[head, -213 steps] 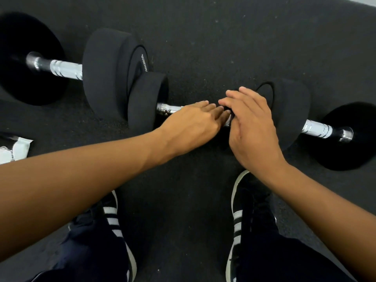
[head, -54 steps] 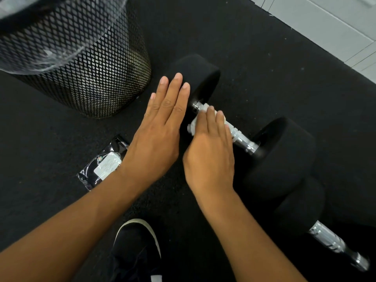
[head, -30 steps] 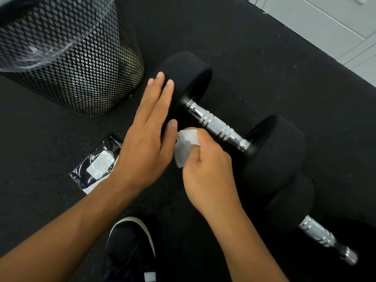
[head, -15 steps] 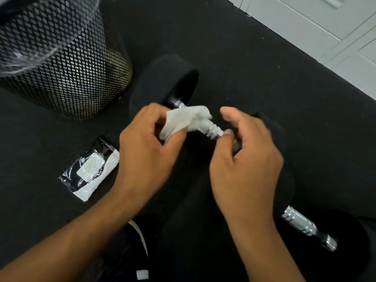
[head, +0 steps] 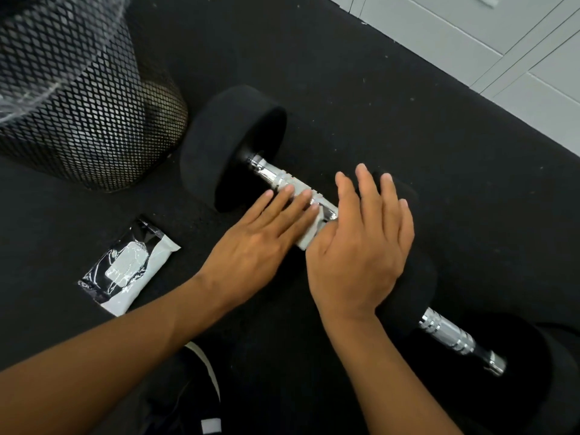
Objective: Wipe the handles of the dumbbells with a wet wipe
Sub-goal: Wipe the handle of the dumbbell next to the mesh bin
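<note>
Wipe pressed flat on the near dumbbell's handle

My left hand kept straight fingers on the wet wipe, draped limp over the chrome handle; right hand lay spread beside it, possibly touching. Heavy dumbbell should stay put; the thin wipe needs pinching.

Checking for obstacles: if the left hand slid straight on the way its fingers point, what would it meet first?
The left hand points up-right, fingertips already on the chrome handle over the wipe. Beyond the handle only bare black mat shows, so the way looks free, though depth is uncertain.
</note>
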Demonstrator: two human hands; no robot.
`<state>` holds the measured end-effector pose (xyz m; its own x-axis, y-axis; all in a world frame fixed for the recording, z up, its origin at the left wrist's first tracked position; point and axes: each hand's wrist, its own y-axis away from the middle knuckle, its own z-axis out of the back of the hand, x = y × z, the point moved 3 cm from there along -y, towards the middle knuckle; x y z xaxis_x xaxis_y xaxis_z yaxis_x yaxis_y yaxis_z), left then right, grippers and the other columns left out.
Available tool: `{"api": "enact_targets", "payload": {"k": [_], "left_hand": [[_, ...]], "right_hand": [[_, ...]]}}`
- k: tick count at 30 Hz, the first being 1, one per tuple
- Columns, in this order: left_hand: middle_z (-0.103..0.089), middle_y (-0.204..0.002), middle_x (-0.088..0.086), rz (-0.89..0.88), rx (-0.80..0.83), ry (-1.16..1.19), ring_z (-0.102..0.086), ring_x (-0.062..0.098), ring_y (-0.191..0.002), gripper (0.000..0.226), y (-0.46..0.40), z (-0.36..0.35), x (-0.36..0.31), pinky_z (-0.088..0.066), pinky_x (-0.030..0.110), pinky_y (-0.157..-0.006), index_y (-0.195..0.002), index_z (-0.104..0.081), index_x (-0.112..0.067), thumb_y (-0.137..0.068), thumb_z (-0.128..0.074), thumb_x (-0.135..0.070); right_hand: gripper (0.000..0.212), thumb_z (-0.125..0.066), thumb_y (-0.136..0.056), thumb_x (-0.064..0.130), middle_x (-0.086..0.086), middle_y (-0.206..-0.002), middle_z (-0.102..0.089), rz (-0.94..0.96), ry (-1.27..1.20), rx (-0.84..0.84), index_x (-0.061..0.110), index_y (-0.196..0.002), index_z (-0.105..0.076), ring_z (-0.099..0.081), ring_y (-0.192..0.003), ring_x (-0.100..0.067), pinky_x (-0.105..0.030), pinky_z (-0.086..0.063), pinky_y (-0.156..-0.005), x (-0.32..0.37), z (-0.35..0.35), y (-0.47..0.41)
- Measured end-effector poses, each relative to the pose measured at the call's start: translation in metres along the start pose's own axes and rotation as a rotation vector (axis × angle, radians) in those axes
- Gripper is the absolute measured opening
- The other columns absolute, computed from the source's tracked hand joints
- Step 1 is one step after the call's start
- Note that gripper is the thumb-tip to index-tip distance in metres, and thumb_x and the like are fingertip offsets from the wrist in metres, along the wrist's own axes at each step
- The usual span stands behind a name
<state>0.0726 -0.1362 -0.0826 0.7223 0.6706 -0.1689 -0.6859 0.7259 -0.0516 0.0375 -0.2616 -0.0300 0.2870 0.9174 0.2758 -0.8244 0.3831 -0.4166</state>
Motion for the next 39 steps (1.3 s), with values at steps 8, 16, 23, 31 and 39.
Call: {"api": "enact_targets", "payload": {"k": [8,16,23,31,39], "left_hand": [[-0.073,-0.124,0.005,0.323,-0.319,0.421,-0.069,0.017,-0.109,0.042,-0.015,0.059,0.007,-0.050,0.023,-0.096,-0.127,-0.070,-0.013,-0.093,-0.046,-0.010],[-0.040,-0.159,0.018,0.106,-0.249,0.241,-0.032,0.032,-0.151,0.058,-0.053,0.039,0.008,-0.027,0.039,-0.124,-0.152,-0.040,0.000,-0.095,-0.038,0.009],[-0.039,-0.161,0.014,0.123,-0.032,0.131,-0.022,0.028,-0.156,0.064,-0.033,0.007,-0.006,-0.010,0.041,-0.128,-0.152,-0.041,-0.005,-0.095,-0.056,-0.030],[-0.032,-0.165,0.014,0.035,-0.051,0.067,-0.018,0.030,-0.157,0.057,-0.038,0.003,-0.005,-0.010,0.043,-0.129,-0.155,-0.035,-0.006,-0.102,-0.055,-0.014],[-0.009,-0.170,0.013,-0.119,-0.030,-0.085,-0.009,0.030,-0.158,0.064,-0.006,-0.018,-0.011,-0.004,0.046,-0.128,-0.162,-0.016,-0.008,-0.102,-0.033,-0.019]], "right_hand": [[0.038,-0.051,-0.098,0.007,-0.003,-0.141,-0.065,0.001,-0.019,-0.086,0.017,-0.130,-0.069,-0.051,-0.141,-0.028,-0.045,-0.034,-0.120,-0.002,-0.004,0.002],[0.043,-0.047,-0.099,0.008,0.002,-0.142,-0.064,-0.024,-0.023,-0.099,0.017,-0.139,-0.062,-0.050,-0.142,-0.024,-0.045,-0.035,-0.119,-0.003,-0.006,0.000],[0.042,-0.042,-0.103,0.014,-0.002,-0.144,-0.062,-0.034,-0.046,-0.084,0.014,-0.139,-0.062,-0.051,-0.142,-0.023,-0.044,-0.035,-0.120,-0.003,-0.005,0.000],[0.047,-0.039,-0.100,0.012,-0.006,-0.151,-0.055,-0.080,-0.143,0.030,0.010,-0.144,-0.055,-0.043,-0.146,-0.026,-0.047,-0.035,-0.118,-0.014,0.003,-0.005],[0.050,-0.031,-0.108,0.021,-0.011,-0.161,-0.040,-0.205,-0.137,0.004,0.004,-0.153,-0.040,-0.027,-0.154,-0.029,-0.052,-0.029,-0.123,-0.016,0.001,0.021]]}}
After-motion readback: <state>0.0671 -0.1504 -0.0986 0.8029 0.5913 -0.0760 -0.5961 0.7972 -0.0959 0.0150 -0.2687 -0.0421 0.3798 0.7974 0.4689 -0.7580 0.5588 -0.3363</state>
